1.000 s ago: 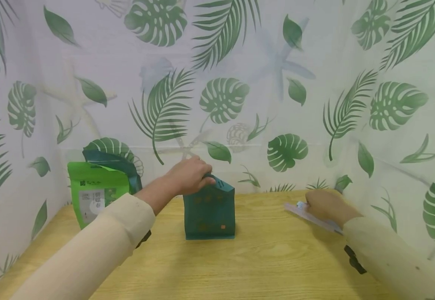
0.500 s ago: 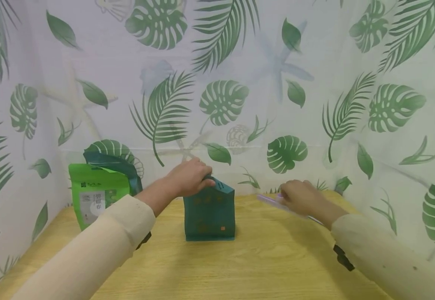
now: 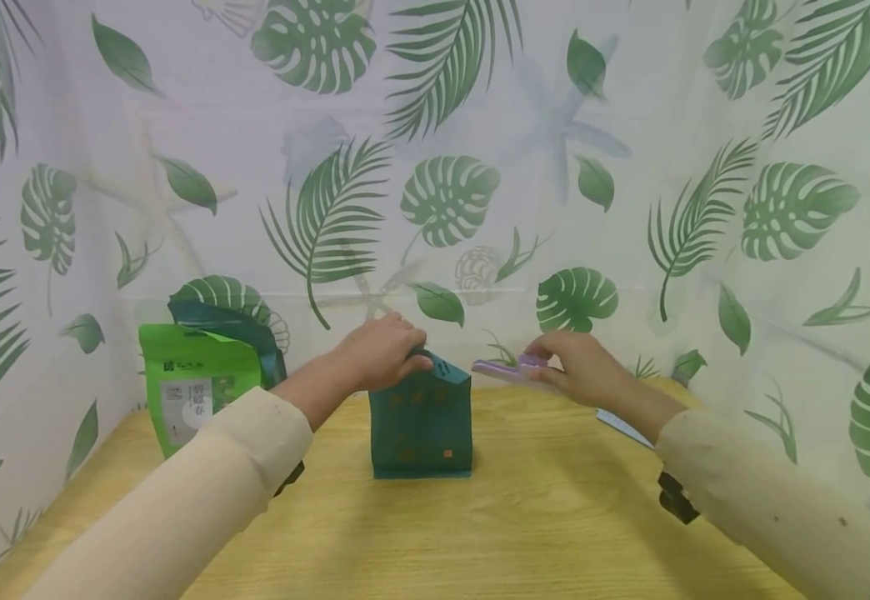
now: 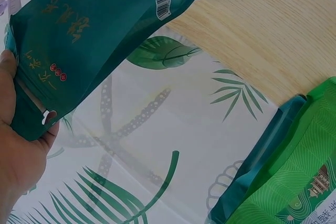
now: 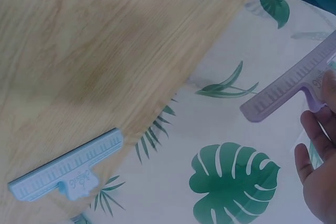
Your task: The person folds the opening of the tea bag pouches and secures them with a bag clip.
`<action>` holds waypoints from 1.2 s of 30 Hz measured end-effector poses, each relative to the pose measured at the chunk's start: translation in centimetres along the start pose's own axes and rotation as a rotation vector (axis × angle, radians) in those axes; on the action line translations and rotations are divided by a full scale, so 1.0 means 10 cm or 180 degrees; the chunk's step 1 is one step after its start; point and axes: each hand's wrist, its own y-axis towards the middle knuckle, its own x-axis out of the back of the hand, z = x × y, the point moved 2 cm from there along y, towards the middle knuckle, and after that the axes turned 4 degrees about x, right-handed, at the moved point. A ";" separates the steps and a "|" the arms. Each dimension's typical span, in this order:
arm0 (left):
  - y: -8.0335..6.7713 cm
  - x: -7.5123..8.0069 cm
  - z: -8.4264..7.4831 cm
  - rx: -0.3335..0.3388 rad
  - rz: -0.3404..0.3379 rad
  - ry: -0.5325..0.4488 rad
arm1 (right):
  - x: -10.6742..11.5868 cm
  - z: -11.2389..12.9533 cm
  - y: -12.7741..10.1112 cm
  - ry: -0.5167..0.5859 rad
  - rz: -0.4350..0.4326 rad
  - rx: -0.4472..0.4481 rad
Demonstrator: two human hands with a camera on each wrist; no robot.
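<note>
A teal tea bag (image 3: 420, 437) with gold lettering (image 4: 79, 27) stands upright on the table. My left hand (image 3: 384, 354) grips its folded-down top edge. To the right, my right hand (image 3: 588, 371) pinches a purple bag clip (image 5: 294, 85) by its handle, raised above the table. The clip's left end (image 3: 491, 369) appears close to the bag's top right corner in the head view; whether they touch I cannot tell. Ruler-like marks run along the clip's bar. In the left wrist view, my thumb (image 4: 50, 137) lies against the bag's folded end.
A bright green tea bag (image 3: 198, 354) stands at the left, a second teal bag (image 3: 206, 315) behind it. A light blue bag clip (image 5: 68, 169) lies on the wooden table (image 3: 435, 542) at the right, partly hidden by my right forearm. Leaf-printed sheeting (image 3: 442, 108) surrounds the back and sides.
My right hand has moved left and up with the purple bag clip, toward the teal bag. The blue clip shows more clearly behind it. My left hand stays on the bag's top.
</note>
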 end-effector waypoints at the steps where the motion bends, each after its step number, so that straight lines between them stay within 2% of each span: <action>1: 0.00 0.00 0.00 0.0004 0.0005 0.0001 | 0.01 0.01 0.01 0.0010 -0.0019 0.0015; 8: -0.01 0.01 -0.01 -0.0006 -0.0012 0.0024 | 0.06 0.06 0.03 -0.0031 -0.0095 0.0047; 18: -0.01 0.02 -0.01 -0.0026 -0.0003 0.0014 | 0.07 0.04 0.03 0.0227 -0.0133 0.0004; 28: -0.04 0.03 -0.01 -0.0083 -0.0057 -0.0034 | 0.04 0.14 0.15 0.0169 -0.0106 0.0059; 36: -0.04 0.02 -0.04 0.0045 -0.0085 -0.0189 | 0.01 0.19 0.18 0.0167 -0.0140 0.0099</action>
